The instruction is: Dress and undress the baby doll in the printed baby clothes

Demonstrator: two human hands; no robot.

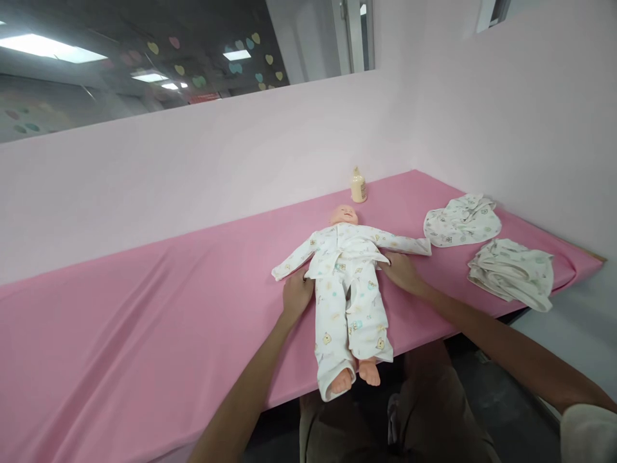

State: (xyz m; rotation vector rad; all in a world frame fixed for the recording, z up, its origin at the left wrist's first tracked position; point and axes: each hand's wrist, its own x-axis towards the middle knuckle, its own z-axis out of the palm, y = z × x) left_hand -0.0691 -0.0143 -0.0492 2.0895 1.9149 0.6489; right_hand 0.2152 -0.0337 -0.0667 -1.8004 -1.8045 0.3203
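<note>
A baby doll (348, 283) lies on its back on the pink table (144, 321), dressed in a white printed top and trousers, arms spread, bare feet at the front edge. My left hand (296, 292) rests flat against the doll's left side at the waist, under its sleeve. My right hand (401, 270) lies at the other side of the waist, fingers on the hem of the top. Whether either hand pinches the fabric is not visible.
A small cream baby bottle (358, 186) stands by the pink wall behind the doll's head. Two crumpled white printed garments, one (461, 220) and another (511, 272), lie at the table's right end. A pink wall closes the right side. My knees are below the front edge.
</note>
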